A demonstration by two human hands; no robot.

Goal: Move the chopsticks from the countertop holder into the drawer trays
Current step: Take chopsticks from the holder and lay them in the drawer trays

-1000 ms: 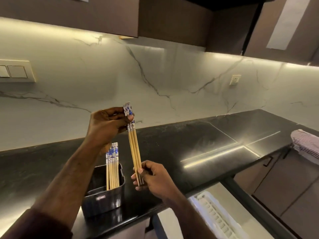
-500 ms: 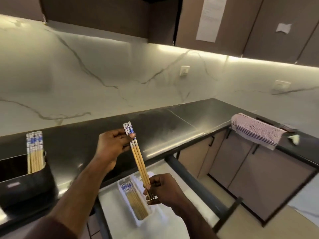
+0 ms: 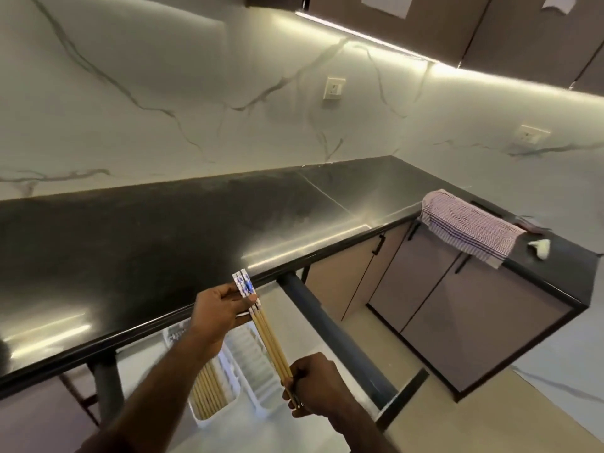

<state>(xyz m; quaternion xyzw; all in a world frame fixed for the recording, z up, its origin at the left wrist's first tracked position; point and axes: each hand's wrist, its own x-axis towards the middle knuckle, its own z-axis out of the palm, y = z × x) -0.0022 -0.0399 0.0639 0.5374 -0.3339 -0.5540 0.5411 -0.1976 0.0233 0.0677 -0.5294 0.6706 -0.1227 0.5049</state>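
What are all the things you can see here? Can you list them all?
held chopsticks: a few, tan with blue-white tops, above the open drawer
tray chopsticks: several, tan, in the left tray
trays: two, white, in the drawer
drawer: one, dark front, open
counter: one, black, L-shaped
towel: one, striped, over the counter edge, right
sockets: two, white, on the marble wall
cabinets: brown, under the counter
left hand: pinches the tops
right hand: grips the tips

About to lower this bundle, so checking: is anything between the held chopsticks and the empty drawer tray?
Nothing visible. The chopsticks, held by left hand and right hand, hang directly above the empty tray.
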